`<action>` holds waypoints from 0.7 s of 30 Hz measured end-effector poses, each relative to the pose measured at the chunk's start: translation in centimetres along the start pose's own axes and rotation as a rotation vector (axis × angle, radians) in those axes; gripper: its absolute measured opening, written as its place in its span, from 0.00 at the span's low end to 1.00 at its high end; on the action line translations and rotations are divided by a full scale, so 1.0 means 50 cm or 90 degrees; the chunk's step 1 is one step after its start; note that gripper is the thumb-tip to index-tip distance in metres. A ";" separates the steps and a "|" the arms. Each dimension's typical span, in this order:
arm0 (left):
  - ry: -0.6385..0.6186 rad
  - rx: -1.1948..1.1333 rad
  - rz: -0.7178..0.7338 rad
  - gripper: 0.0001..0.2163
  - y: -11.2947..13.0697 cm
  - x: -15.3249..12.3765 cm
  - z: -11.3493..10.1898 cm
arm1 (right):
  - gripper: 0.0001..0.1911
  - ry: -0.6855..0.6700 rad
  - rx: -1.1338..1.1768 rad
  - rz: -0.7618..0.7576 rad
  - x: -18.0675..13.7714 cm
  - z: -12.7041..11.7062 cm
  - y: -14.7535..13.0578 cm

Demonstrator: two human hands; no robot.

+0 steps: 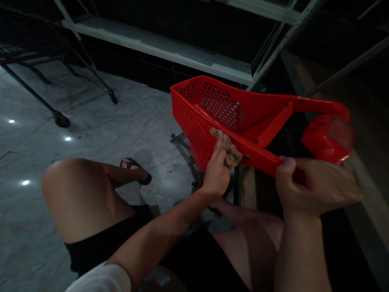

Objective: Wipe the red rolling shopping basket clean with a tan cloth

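1. A red basket (pixel 231 117) of perforated plastic is held tilted in front of the knees, its long axis running from upper left to lower right, with the meshed end pointing away to the left and the handle end (pixel 328 134) to the right.
2. A brown cloth (pixel 229 152) is pressed against the basket's near rim by the left hand (pixel 216 170); its grip is pinched on the cloth, the fingers laid flat along it and the forearm reaching up from lower left.
3. The near rim is clasped further right by the right hand (pixel 313 186), its grip pressed together around the rim with the thumb on top.
4. Bare knees are seen below, and a sandalled foot (pixel 136 170) rests on the grey floor (pixel 91 134).
5. A metal shelf (pixel 170 50) runs behind the basket, and wheeled frame legs (pixel 60 119) stand well apart at the left.
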State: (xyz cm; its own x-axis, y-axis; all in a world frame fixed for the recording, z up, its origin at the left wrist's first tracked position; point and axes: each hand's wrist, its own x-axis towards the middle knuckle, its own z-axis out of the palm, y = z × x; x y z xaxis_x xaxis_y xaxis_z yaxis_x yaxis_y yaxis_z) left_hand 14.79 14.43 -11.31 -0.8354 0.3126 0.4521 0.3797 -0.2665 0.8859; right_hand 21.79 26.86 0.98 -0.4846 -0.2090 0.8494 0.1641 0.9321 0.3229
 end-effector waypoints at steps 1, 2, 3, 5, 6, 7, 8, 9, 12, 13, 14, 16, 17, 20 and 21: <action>0.006 0.002 0.015 0.33 -0.022 0.009 -0.005 | 0.12 0.003 0.002 -0.006 -0.005 0.000 0.008; 0.013 0.007 0.032 0.32 -0.048 0.023 -0.013 | 0.12 0.006 0.001 -0.007 -0.011 -0.001 0.016; 0.024 0.015 0.047 0.32 -0.076 0.040 -0.025 | 0.12 0.009 -0.001 0.001 -0.018 -0.002 0.024; 0.055 0.031 0.065 0.32 -0.127 0.080 -0.051 | 0.12 0.016 0.006 0.023 -0.033 -0.006 0.037; 0.080 0.042 0.051 0.33 -0.147 0.100 -0.062 | 0.12 -0.004 0.014 0.036 -0.041 -0.010 0.041; 0.094 0.053 0.033 0.33 -0.161 0.118 -0.071 | 0.11 -0.037 0.020 0.048 -0.048 -0.014 0.044; 0.102 0.065 0.017 0.34 -0.168 0.130 -0.075 | 0.10 -0.075 0.020 0.056 -0.053 -0.018 0.046; 0.108 0.078 0.004 0.34 -0.171 0.135 -0.075 | 0.10 -0.114 0.016 0.060 -0.056 -0.021 0.046; 0.083 0.118 0.025 0.32 -0.155 0.098 -0.053 | 0.09 -0.111 0.005 0.046 -0.057 -0.019 0.043; 0.060 0.131 0.039 0.32 -0.150 0.070 -0.043 | 0.09 -0.067 0.010 0.034 -0.054 -0.015 0.041; 0.025 0.140 0.038 0.32 -0.146 0.038 -0.034 | 0.09 -0.023 0.015 0.021 -0.051 -0.009 0.041; -0.039 0.153 -0.002 0.32 -0.149 -0.030 -0.026 | 0.10 0.038 0.025 0.008 -0.046 0.002 0.042; -0.076 0.158 -0.011 0.32 -0.155 -0.060 -0.027 | 0.09 0.043 0.028 0.006 -0.044 0.007 0.043; -0.151 0.157 -0.022 0.30 -0.180 -0.110 -0.044 | 0.09 0.057 0.027 -0.001 -0.043 0.016 0.050; -0.159 0.152 -0.028 0.30 -0.186 -0.112 -0.050 | 0.09 0.072 0.029 -0.006 -0.045 0.016 0.053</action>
State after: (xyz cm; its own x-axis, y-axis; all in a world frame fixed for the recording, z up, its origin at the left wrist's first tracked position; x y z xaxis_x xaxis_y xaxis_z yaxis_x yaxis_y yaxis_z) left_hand 14.95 12.86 -22.36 -0.7416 0.5398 0.3983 0.4524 -0.0360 0.8911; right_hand 22.62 30.05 -0.42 -0.3857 -0.2477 0.8887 0.1193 0.9418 0.3143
